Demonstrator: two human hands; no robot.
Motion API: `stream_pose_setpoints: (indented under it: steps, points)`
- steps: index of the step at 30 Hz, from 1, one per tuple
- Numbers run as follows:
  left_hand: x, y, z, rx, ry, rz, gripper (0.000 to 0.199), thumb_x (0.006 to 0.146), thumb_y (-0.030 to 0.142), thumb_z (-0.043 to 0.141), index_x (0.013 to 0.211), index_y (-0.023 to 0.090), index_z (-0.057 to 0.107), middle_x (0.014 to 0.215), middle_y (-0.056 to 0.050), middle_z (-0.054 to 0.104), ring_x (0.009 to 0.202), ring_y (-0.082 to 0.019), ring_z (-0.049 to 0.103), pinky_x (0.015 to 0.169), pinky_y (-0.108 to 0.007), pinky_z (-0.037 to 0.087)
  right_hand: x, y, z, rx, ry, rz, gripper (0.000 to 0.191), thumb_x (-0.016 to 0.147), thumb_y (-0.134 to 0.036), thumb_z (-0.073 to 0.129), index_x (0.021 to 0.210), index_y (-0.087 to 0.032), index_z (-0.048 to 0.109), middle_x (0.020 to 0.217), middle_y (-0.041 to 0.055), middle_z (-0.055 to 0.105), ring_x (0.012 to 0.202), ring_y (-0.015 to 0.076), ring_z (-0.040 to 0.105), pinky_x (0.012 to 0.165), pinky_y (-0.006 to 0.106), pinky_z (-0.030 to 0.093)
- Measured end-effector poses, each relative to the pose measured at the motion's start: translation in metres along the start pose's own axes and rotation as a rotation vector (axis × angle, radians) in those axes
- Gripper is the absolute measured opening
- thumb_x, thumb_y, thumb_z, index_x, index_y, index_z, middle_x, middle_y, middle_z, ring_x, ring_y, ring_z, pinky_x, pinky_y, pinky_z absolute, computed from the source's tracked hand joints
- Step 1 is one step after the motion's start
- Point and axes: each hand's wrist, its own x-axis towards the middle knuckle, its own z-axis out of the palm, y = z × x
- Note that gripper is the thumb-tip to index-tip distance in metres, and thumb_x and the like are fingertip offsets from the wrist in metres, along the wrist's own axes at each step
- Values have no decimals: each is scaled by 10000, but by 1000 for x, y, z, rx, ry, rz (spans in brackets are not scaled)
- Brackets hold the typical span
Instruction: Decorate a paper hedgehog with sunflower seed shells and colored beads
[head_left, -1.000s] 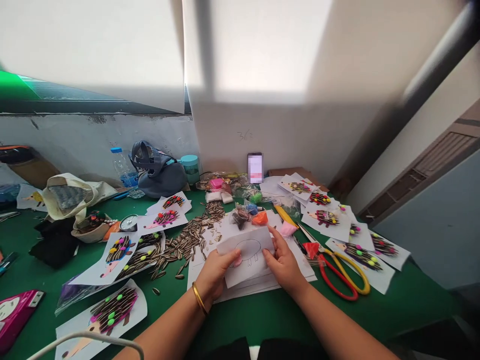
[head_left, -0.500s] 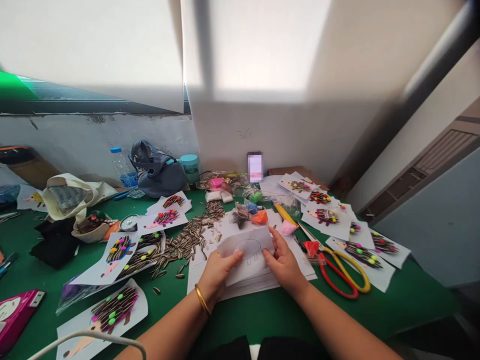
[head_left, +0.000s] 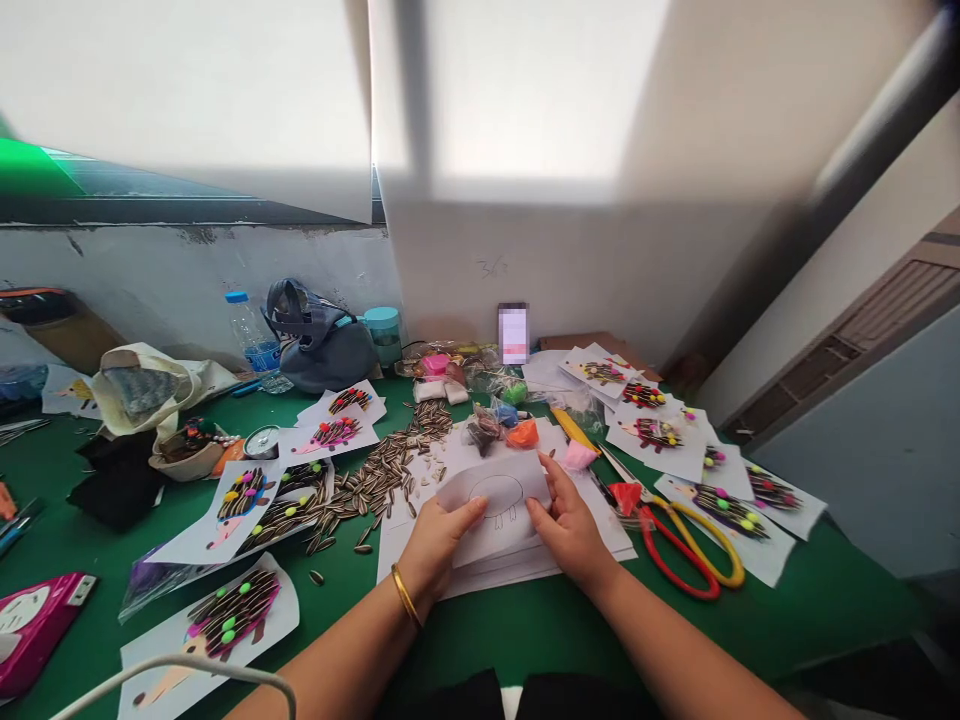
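Between my hands is a small white sheet of paper with an oval body and short legs drawn on it in outline. My left hand pinches its left side, thumb on top and fingers hidden beneath. My right hand grips the right edge the same way. The sheet is tilted up over a stack of white paper. Just beyond lie small bags of orange clay, dark clay and pink clay. Sunflower seeds are heaped to the left.
Scissors with red and yellow handles lie right of the paper stack. Finished hedgehog pictures spread at the right, with more hedgehog pictures at the left. A phone leans on the back wall. A blue bag and a bottle stand behind.
Both hands keep the same hold on the sheet. The whole view has shifted very slightly; nothing on the table has visibly moved.
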Motion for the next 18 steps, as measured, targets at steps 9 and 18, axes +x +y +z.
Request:
stream_pose_setpoints:
  steps: [9, 18]
  points:
    - [-1, 4, 0, -42, -108, 44, 278, 715, 371, 760, 846, 133, 701, 799, -47, 710, 749, -174, 630, 731, -276, 481, 2, -2, -1, 13, 73, 26, 646, 844, -341, 612, 1437, -309, 355, 1364, 70, 546, 1160, 219, 580, 984, 385, 484]
    - [1, -2, -1, -48, -86, 2, 536, 664, 357, 804, 1129, 140, 645, 1062, -115, 719, 897, -251, 674, 799, -348, 527, 2, -1, -1, 3, 83, 23, 637, 839, -326, 614, 1429, -312, 375, 1351, 68, 555, 1183, 225, 565, 984, 386, 485]
